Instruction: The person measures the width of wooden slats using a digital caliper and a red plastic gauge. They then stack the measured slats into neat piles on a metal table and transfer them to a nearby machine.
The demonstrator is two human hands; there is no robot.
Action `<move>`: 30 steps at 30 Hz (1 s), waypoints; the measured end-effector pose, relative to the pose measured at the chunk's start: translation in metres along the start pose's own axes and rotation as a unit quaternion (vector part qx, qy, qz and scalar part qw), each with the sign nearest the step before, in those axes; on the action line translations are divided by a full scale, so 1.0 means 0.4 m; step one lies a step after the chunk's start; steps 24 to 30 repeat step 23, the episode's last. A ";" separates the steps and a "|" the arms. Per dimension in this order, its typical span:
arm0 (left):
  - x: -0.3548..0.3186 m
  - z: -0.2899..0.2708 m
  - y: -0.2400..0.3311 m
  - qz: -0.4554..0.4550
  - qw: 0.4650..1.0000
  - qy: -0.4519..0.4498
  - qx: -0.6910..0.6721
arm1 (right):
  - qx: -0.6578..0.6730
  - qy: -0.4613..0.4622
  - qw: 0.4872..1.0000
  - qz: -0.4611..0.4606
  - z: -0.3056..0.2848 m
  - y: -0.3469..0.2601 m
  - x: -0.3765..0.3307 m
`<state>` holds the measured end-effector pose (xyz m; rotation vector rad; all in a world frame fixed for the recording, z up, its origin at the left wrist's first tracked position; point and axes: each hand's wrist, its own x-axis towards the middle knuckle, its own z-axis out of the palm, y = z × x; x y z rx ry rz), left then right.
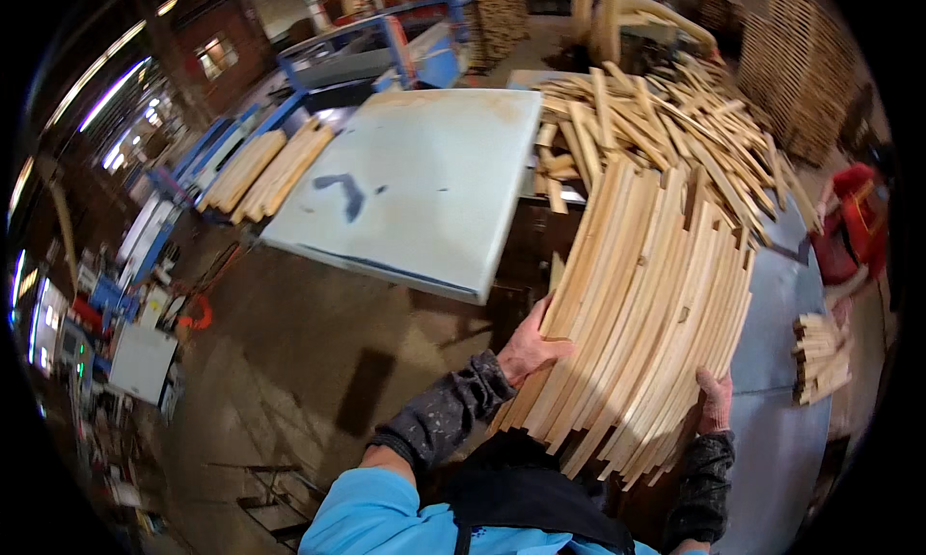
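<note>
A wide bundle of long wooden slats [632, 314] lies side by side between my hands, its near ends close to my body. My left hand [532, 345] grips the bundle's left edge, with the thumb over the top. At the right edge my right hand [715, 401] presses in, thumb up; its other fingers are partly hidden. The slats' near ends are uneven. Beyond the bundle spreads a loose heap of wooden pieces [666, 121], which the bundle's far end meets.
To the left stands a pale flat-topped table [424, 179]; two stacks of slats [265, 174] lie past it on a blue machine. On the right, a blue-grey table [781, 362] bears a small slat stack [822, 359] near a person in red [854, 222]. Tall wood stacks [799, 73] stand behind.
</note>
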<state>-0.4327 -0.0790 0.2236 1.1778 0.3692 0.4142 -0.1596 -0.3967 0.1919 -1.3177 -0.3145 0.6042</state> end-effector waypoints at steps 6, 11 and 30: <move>-0.309 -0.134 0.291 0.063 0.971 0.231 0.000 | 0.001 -0.229 0.973 0.031 0.463 -0.054 0.179; -0.470 -0.349 0.315 0.065 0.933 0.345 0.080 | -0.123 -0.346 0.912 0.184 0.798 -0.084 0.191; -0.368 -0.903 0.624 -0.075 0.941 0.302 0.131 | -0.184 -0.331 0.917 0.125 1.364 0.037 0.328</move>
